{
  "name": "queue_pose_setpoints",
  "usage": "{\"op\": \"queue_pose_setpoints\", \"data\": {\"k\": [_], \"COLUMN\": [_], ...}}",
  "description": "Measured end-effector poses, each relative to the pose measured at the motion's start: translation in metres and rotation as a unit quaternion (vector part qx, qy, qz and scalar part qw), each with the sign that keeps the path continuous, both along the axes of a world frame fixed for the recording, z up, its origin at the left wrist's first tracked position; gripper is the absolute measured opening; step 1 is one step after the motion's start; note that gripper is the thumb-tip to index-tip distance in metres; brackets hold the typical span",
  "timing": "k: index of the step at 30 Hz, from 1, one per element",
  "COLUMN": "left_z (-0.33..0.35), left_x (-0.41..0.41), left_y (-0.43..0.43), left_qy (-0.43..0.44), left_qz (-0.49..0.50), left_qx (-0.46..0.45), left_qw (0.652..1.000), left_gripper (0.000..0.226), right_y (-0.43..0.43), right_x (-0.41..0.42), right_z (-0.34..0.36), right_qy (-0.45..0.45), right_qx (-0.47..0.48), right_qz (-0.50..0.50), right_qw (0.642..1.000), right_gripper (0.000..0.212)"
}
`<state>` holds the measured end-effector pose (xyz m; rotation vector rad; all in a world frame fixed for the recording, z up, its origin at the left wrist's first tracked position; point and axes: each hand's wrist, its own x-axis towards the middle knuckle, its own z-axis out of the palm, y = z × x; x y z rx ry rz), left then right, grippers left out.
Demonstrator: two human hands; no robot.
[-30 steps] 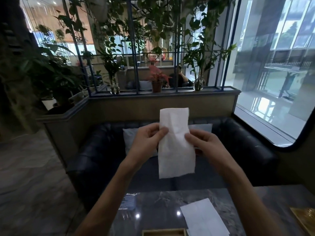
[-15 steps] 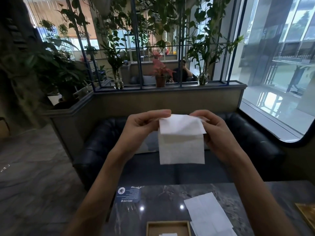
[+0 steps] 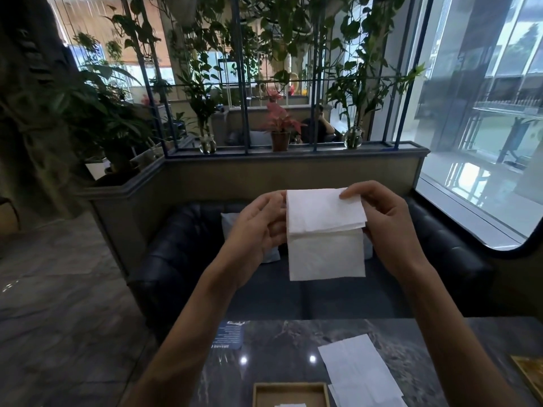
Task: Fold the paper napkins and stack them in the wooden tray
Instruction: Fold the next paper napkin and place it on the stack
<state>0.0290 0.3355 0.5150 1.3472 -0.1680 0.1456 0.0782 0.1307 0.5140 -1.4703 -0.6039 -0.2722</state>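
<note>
I hold a white paper napkin (image 3: pixel 325 251) in the air above the table, its top half bent forward and down over the lower half. My left hand (image 3: pixel 258 227) pinches its left edge. My right hand (image 3: pixel 382 224) grips the right edge, with the thumb on the folded flap. Flat unfolded napkins (image 3: pixel 357 374) lie on the dark marble table (image 3: pixel 279 348) at the lower right. The wooden tray (image 3: pixel 289 390) sits at the bottom edge of the view, with a bit of white napkin inside it.
A blue card (image 3: pixel 229 334) lies at the table's far left edge. A gold-coloured object (image 3: pixel 529 374) shows at the right edge. Behind the table stands a dark leather sofa (image 3: pixel 182 248) with a pale cushion, then a planter wall and a large window.
The napkin was held tall and unfolded; both hands have since bent its top half forward and down over the lower half. The view has tilted down, and the tray shows more.
</note>
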Motion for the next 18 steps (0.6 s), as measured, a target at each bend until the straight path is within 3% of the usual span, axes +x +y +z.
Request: {"op": "queue_pose_setpoints", "data": {"k": [5, 8, 10, 13, 18], "left_z": [-0.004, -0.004, -0.004, -0.004, -0.01], "left_x": [-0.005, -0.004, -0.005, -0.006, -0.012], "left_y": [-0.006, -0.006, -0.005, -0.003, 0.003], "left_qy": [-0.016, -0.043, -0.061, -0.09, -0.154], "left_qz": [0.027, 0.048, 0.063, 0.073, 0.045], "left_qx": [0.064, 0.057, 0.065, 0.087, 0.101], "left_qw": [0.997, 0.996, 0.994, 0.989, 0.982], "left_gripper": [0.044, 0.042, 0.035, 0.028, 0.021], "right_y": [-0.001, -0.001, -0.002, -0.002, 0.004], "right_x": [-0.002, -0.001, -0.002, -0.006, -0.008], "right_z": [0.0, 0.001, -0.006, -0.02, -0.02], "right_qy": [-0.01, 0.139, 0.205, 0.153, 0.118], "right_qx": [-0.017, 0.033, -0.003, -0.055, -0.015], "right_qz": [-0.031, 0.076, 0.107, 0.1, 0.055], "right_qw": [0.999, 0.987, 0.973, 0.982, 0.991], "right_gripper": [0.028, 0.026, 0.032, 0.035, 0.028]}}
